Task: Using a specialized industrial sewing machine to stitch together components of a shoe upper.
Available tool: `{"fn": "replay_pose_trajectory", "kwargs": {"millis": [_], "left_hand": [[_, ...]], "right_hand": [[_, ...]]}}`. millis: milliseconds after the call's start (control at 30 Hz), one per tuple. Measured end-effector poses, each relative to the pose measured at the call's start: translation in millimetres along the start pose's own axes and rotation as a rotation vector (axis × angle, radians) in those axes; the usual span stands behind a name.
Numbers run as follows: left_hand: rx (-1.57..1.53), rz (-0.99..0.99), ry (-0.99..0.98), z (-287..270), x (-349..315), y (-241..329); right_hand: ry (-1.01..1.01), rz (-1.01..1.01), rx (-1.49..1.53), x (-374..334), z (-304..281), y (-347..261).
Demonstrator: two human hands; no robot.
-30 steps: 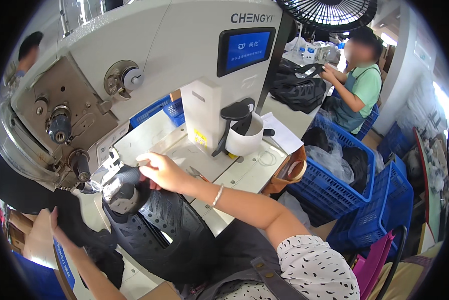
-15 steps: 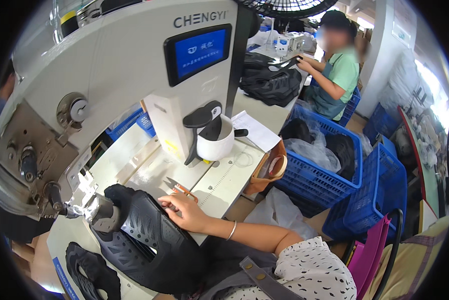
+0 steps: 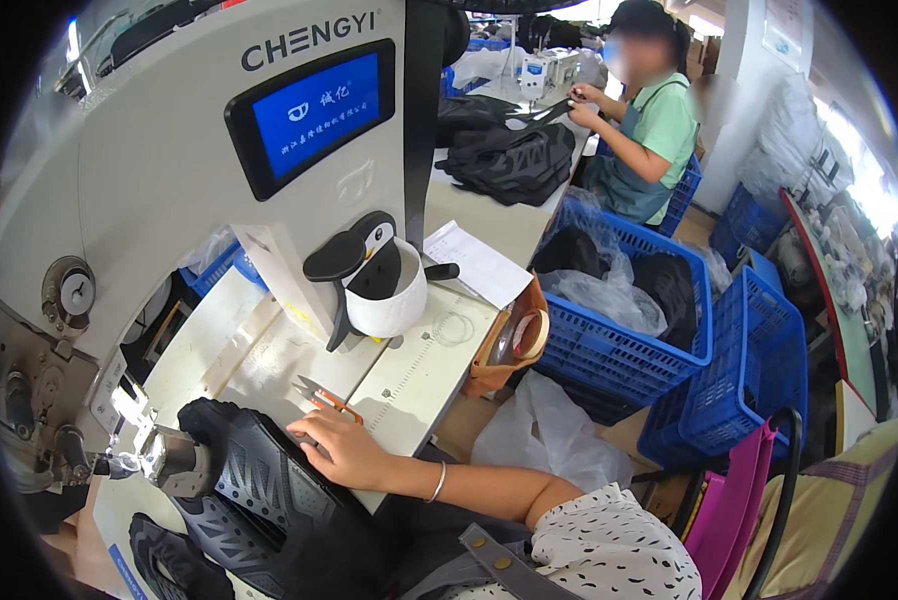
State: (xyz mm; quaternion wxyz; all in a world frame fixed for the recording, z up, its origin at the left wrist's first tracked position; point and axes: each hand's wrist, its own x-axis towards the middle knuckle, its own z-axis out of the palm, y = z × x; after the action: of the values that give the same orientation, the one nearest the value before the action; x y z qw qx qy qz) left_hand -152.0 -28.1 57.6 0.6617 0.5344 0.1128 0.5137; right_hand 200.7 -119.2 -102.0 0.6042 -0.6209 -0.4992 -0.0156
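Resting with fingers loosely bent and about half open, the right hand (image 3: 344, 450) touches the edge of a black shoe upper (image 3: 294, 505); whether it pinches the material cannot be told. The left hand cannot be made out. The upper lies at the working end of the pale sewing machine (image 3: 184, 150), whose metal foot (image 3: 174, 462) covers part of it. A second black upper (image 3: 174, 562) lies in front of the machine, nearer the wearer. Orange-handled scissors (image 3: 331, 401) lie under the machine's arm, just beyond the fingertips. Against the machine's upright stands a white penguin-shaped holder (image 3: 389, 308). To the machine's right are a sheet of paper (image 3: 477, 262), a brown bag (image 3: 497, 368) and a blue crate (image 3: 619, 358). Dark lettering and a blue screen (image 3: 314, 115) with white characters mark the machine's arm.
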Motion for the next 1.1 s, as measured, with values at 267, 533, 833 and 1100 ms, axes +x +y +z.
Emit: {"fn": "replay_pose_trajectory", "kwargs": {"millis": [267, 533, 833, 1100], "left_hand": [[0.074, -0.183, 0.053, -2.1, 10.7, -53.1], [0.094, -0.242, 0.118, -36.0, 7.1, -64.1], [0.139, -0.302, 0.188, -70.9, 5.2, -63.7], [0.185, -0.365, 0.255, -107.7, 0.3, -64.5]], "right_hand": [[0.009, 0.003, 0.013, -0.2, -1.3, 2.3], [-0.006, 0.015, 0.003, 0.8, -0.4, 2.1], [-0.008, 0.032, 0.005, 2.1, -1.2, 0.2], [-0.004, 0.011, 0.003, 2.4, -0.6, 0.9]]}}
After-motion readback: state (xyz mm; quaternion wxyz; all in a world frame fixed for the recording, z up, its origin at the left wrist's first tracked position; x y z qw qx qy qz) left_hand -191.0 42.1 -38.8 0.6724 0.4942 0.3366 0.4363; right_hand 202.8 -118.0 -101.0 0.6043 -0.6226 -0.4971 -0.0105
